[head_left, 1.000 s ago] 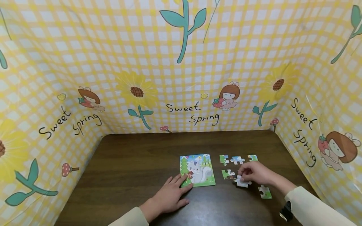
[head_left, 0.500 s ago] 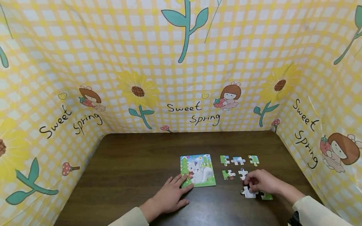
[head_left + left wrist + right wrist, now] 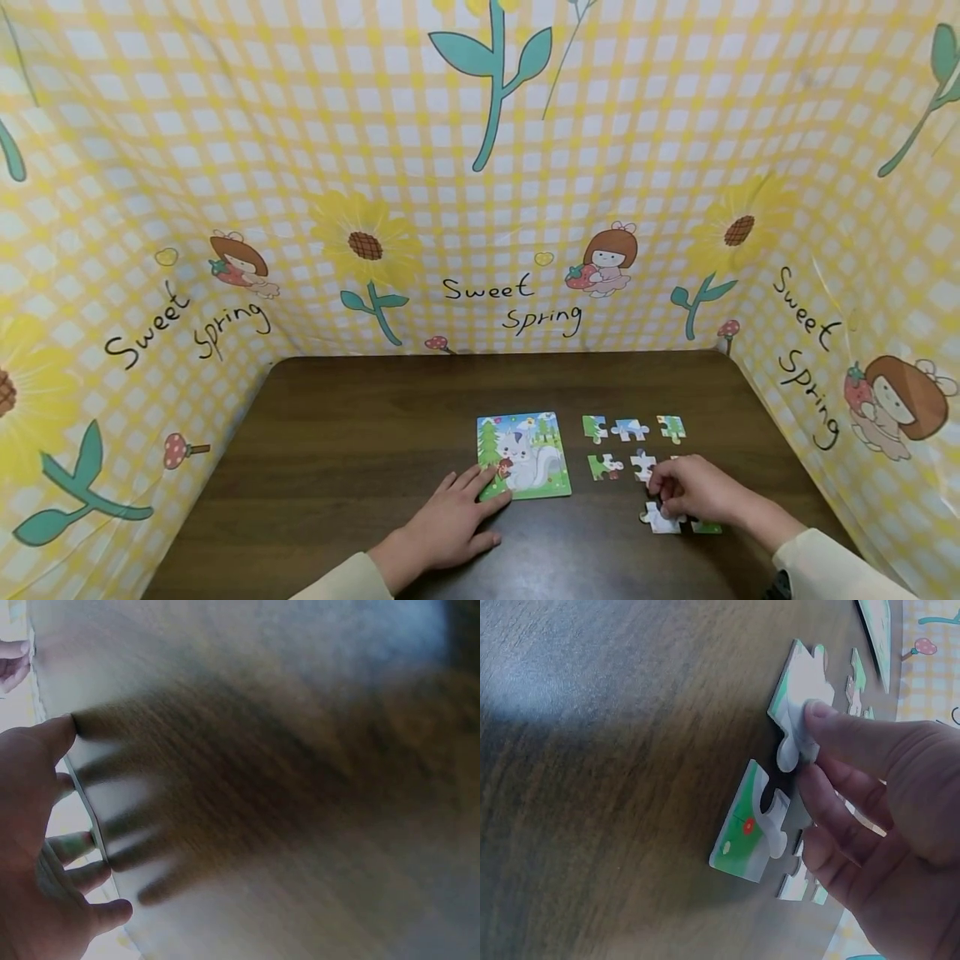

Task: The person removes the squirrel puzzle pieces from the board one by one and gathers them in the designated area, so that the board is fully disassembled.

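My left hand [image 3: 450,518] lies with its fingers extended over the lower left corner of a square picture board [image 3: 536,462] showing a white squirrel. In the left wrist view the fingers [image 3: 52,742] reach the edge of the board. My right hand [image 3: 701,493] pinches a jigsaw piece [image 3: 799,694], mostly white with a green edge, between thumb and index finger. Its bottom edge faces me, low over the table. Just right of it is a green corner jigsaw piece [image 3: 739,832] with a small red flower, partly covered by the right hand in the head view.
Above the held piece are loose jigsaw pieces: a green-and-blue one [image 3: 594,428], a blue one [image 3: 630,430], a tree one [image 3: 671,428], a green-brown one [image 3: 604,467] and a white one [image 3: 642,465]. A yellow checked cloth [image 3: 480,208] walls the brown table [image 3: 360,433].
My right hand has brought the white jigsaw piece toward me and slightly right, beside the green corner piece, uncovering the white piece behind. Over the last half second it barely moves. My left hand stays put.
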`<action>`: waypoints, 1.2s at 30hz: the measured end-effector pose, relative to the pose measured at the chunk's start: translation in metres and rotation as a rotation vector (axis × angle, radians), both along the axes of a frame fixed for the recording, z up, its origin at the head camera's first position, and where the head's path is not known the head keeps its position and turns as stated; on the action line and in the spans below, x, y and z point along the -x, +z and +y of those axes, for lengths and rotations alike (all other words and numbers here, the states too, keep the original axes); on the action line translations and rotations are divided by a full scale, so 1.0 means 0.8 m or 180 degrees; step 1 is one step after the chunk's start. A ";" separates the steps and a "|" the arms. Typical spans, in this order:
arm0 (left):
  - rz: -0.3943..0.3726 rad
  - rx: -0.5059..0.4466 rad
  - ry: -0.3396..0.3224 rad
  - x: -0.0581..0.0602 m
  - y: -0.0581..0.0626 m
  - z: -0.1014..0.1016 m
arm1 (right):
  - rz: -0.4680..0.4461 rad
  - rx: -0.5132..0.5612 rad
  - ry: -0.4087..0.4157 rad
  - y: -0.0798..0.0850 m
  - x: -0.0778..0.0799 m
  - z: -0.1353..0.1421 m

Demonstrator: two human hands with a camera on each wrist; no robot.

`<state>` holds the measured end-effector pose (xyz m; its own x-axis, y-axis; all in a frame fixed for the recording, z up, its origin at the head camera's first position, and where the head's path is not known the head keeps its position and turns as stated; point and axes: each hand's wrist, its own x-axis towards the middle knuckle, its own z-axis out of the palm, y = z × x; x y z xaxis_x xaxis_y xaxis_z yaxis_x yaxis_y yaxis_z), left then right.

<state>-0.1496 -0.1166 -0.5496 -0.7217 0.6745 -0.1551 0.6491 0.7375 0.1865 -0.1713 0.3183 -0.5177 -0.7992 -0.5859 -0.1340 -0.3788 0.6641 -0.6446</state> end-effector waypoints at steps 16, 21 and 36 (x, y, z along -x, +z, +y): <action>0.0050 -0.0120 -0.0065 0.001 -0.003 0.001 | 0.0207 -0.0122 0.0108 0.012 0.007 -0.008; 0.0036 -0.0159 -0.0029 0.006 -0.001 -0.003 | 0.0469 -0.0244 0.0187 0.032 0.026 -0.045; -0.0070 -0.0333 -0.0014 0.011 0.004 -0.008 | 0.0665 -0.0275 0.0596 0.024 0.071 -0.190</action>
<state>-0.1584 -0.1231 -0.5462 -0.7160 0.6910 -0.0995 0.6472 0.7104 0.2764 -0.2280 0.1664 -0.4982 -0.6937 -0.7195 -0.0335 -0.6186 0.6190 -0.4839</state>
